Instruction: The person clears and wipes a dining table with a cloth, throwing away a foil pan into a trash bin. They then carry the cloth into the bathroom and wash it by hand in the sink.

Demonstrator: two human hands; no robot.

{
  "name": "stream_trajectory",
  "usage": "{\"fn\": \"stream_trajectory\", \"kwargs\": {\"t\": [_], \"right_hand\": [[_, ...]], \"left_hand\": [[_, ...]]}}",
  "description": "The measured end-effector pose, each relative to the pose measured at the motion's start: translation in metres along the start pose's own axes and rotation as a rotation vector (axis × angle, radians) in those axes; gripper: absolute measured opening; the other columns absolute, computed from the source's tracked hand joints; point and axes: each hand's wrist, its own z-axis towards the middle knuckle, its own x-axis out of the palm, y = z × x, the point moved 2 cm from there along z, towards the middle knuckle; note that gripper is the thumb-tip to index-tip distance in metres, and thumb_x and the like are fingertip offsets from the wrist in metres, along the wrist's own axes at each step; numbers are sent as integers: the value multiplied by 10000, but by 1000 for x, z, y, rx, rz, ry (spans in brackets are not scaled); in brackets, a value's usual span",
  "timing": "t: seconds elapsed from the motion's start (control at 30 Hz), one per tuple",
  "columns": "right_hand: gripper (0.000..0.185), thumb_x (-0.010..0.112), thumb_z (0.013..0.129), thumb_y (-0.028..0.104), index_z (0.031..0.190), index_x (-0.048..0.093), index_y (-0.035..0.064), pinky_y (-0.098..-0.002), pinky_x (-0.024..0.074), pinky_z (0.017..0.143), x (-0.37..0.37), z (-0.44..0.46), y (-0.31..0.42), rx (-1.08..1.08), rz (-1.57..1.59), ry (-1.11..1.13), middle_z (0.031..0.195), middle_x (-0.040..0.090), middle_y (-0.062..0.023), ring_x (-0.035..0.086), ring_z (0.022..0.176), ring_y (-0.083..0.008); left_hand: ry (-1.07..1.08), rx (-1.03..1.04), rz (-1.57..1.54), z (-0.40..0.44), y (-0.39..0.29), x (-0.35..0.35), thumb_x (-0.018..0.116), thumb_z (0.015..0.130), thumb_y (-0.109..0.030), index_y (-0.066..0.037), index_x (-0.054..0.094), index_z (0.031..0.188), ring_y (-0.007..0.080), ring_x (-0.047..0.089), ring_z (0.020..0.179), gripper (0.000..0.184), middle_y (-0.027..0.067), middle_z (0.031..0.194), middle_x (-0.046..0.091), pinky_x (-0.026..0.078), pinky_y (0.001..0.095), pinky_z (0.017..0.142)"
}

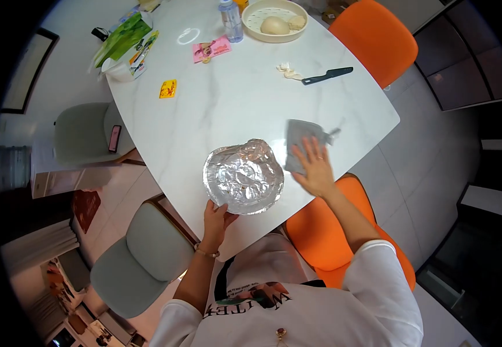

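Observation:
A round foil pan (244,176), shiny and crinkled inside, is at the near part of the white table. My left hand (216,222) grips its near-left rim, thumb on top and fingers beneath. Right of the pan lies a grey cloth (303,129), with one twisted, blurred corner. My right hand (317,173) rests flat over the cloth with its fingers spread. Farther up the table, a black-handled knife (327,76) lies beside small pale scraps (288,71).
A cream basket (256,36) with dough-like pieces and a clear bottle (232,22) stand at the far end. A pink packet (211,50) and a yellow packet (168,89) lie leftward. Orange chairs (378,40) and grey chairs (161,243) surround the table.

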Motion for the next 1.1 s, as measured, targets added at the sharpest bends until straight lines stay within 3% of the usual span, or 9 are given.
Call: {"fn": "stream_trajectory", "kwargs": {"t": [0.27, 0.53, 0.73, 0.8, 0.87, 0.9, 0.93, 1.03, 1.1], "right_hand": [[685, 475, 842, 482, 1418, 250, 186, -593, 65, 1053, 2, 23, -79, 566, -123, -342, 1482, 130, -165, 39, 1364, -383], [666, 423, 857, 481, 1418, 251, 165, -536, 6, 1079, 56, 156, 62, 356, -106, -244, 1486, 115, -162, 16, 1367, -378], [643, 421, 871, 449, 1420, 243, 166, -506, 11, 1093, 55, 169, 143, 54, -49, -153, 1494, 105, -127, 9, 1375, -342], [601, 459, 866, 395, 1390, 308, 143, -471, 71, 1104, 61, 158, 148, -22, -26, -145, 1468, 197, -142, 98, 1370, -320], [554, 542, 834, 290, 1336, 389, 115, -419, 204, 1086, 46, 134, 136, -156, 285, -130, 1409, 314, -170, 256, 1323, -322], [530, 589, 791, 180, 1288, 434, 78, -392, 307, 1038, 28, 115, 129, -75, 369, -255, 1348, 396, -187, 375, 1251, -336], [539, 586, 782, 144, 1288, 424, 52, -382, 336, 1016, 13, 96, 119, -1, 343, -366, 1350, 394, -184, 392, 1237, -343], [537, 560, 805, 122, 1313, 403, 43, -410, 277, 1047, -12, 27, 62, 265, 295, -503, 1367, 370, -194, 325, 1284, -343], [558, 505, 871, 283, 1375, 340, 112, -466, 164, 1081, 5, -17, 23, 419, 33, -311, 1432, 239, -217, 161, 1347, -364]], "left_hand": [[-57, 58, 18, 4, -19, -32, 415, 868, 7, -58, 399, 1214, 178, 617, 807, 353, 118, 1009, 588, 543, 306, 707], [-113, 207, -39, 29, -72, -115, 403, 880, 20, -54, 374, 1257, 156, 626, 821, 385, 107, 1035, 592, 560, 289, 699], [-148, 289, -82, 30, -100, -145, 430, 872, 10, -34, 400, 1233, 137, 621, 776, 366, 82, 1017, 591, 561, 272, 675], [-146, 283, -100, 47, -97, -156, 438, 861, 8, -27, 431, 1186, 134, 617, 757, 327, 79, 985, 587, 561, 273, 675], [-108, 296, -112, 50, -99, -162, 439, 850, 11, -24, 453, 1139, 125, 605, 721, 291, 75, 958, 578, 563, 273, 668], [-121, 281, -127, 50, -103, -160, 447, 846, 10, -24, 453, 1123, 115, 586, 695, 280, 71, 944, 570, 562, 273, 669], [-111, 278, -128, 56, -102, -161, 447, 846, 10, -24, 453, 1123, 115, 586, 695, 280, 71, 944, 570, 562, 273, 669], [-134, 239, -159, 61, -102, -164, 450, 845, 10, -22, 447, 1121, 111, 570, 679, 279, 67, 925, 563, 562, 276, 666], [-101, 280, -161, 68, -99, -170, 452, 845, 11, -22, 445, 1093, 115, 570, 680, 250, 67, 909, 559, 560, 280, 660]]}}
